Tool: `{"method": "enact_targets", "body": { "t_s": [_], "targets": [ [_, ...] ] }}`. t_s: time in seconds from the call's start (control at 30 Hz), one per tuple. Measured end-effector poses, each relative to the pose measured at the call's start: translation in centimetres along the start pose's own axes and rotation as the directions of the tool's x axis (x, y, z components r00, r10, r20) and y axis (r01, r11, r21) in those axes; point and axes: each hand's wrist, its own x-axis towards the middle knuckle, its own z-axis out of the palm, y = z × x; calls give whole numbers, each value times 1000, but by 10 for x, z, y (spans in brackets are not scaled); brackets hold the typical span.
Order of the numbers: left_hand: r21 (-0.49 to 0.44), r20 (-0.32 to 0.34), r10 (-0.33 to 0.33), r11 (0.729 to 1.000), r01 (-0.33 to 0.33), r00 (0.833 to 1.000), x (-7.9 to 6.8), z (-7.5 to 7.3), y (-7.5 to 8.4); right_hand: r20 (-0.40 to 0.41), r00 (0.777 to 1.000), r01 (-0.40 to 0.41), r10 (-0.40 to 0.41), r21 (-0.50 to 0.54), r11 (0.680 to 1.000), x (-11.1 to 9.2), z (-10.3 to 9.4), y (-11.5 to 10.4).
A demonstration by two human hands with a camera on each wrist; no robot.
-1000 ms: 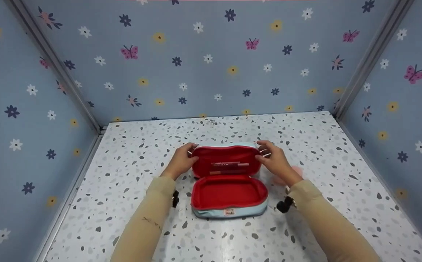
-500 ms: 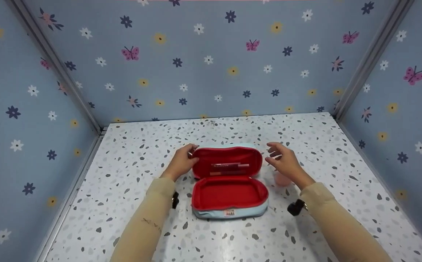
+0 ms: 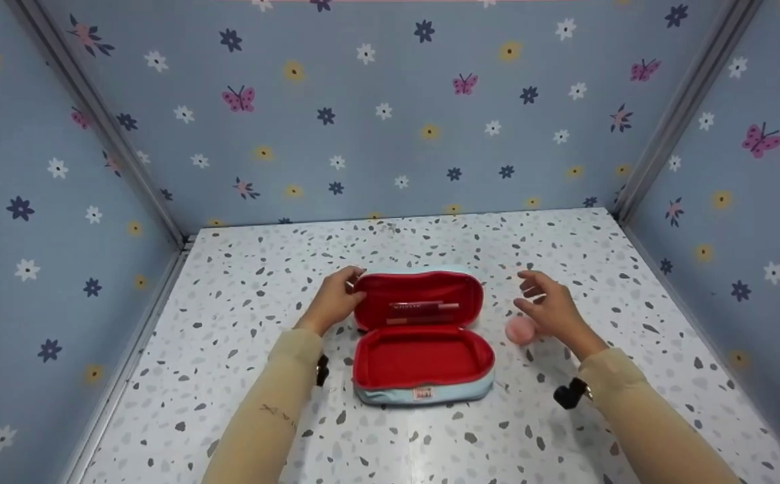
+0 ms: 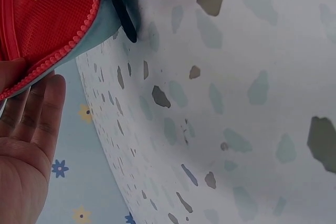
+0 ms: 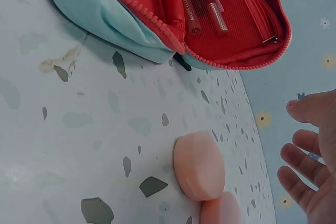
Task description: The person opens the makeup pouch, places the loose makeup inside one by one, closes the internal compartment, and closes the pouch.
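A light-blue zip pencil case (image 3: 423,359) with a red lining lies unzipped on the speckled table, its lid (image 3: 423,282) raised at the back. Several slim pink and dark-red pens or cosmetic pencils (image 5: 212,3) sit behind red mesh in the lid. My left hand (image 3: 333,301) grips the lid's left edge, thumb inside and fingers behind, as the left wrist view also shows. To the right of the case, my right hand (image 3: 555,310) is apart from it, fingers loosely bent and holding nothing. Near that hand is a thick round peach-pink piece (image 5: 199,166), touching a second pink piece (image 5: 221,211).
The speckled white table (image 3: 262,269) is enclosed by flower-patterned blue walls (image 3: 390,107) at the back and sides. Metal corner posts (image 3: 679,114) stand where the walls meet. A black wrist device (image 3: 570,393) shows beside the right sleeve.
My right hand has let go of the lid's right edge and moved away to the right, uncovering the pink piece. The left hand keeps its hold and the lid stays raised.
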Motion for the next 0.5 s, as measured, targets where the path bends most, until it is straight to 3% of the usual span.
{"method": "enact_targets", "body": {
  "t_s": [0.5],
  "targets": [
    [11,4,27,1000,-27,1000,-2,-1,-1,55,998,-11,13,-47,999,-17,-16,24]
  ]
}}
